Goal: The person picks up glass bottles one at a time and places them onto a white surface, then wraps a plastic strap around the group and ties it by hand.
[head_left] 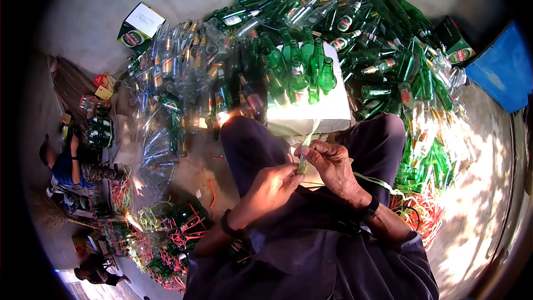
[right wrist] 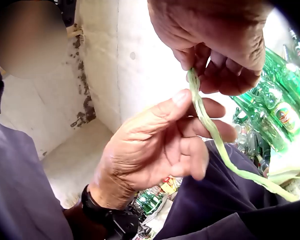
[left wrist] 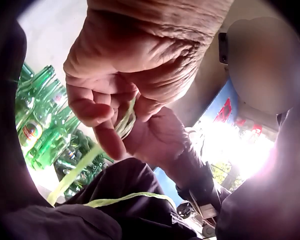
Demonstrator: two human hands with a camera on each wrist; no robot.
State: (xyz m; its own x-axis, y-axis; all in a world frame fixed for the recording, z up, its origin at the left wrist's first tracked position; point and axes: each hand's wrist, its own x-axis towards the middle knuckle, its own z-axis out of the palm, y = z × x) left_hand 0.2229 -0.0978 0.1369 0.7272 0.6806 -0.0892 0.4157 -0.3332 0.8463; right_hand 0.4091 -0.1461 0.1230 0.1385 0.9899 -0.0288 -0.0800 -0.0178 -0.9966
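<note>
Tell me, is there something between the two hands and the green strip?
Nothing visible. The right hand pinches the green strip directly, and the left hand touches it just below. The strip hangs free from there over the lap toward the bottles.

This is an outdoor yard where used bottles are sorted, on bare concrete ground (head_left: 94,33) in sunlight. A big heap of green glass bottles (head_left: 355,28) and clear bottles (head_left: 177,66) fills the upper half of the frame. Beer cartons (head_left: 140,25), bundles of coloured straps (head_left: 166,233) and another worker (head_left: 69,166) are at the left.
</note>
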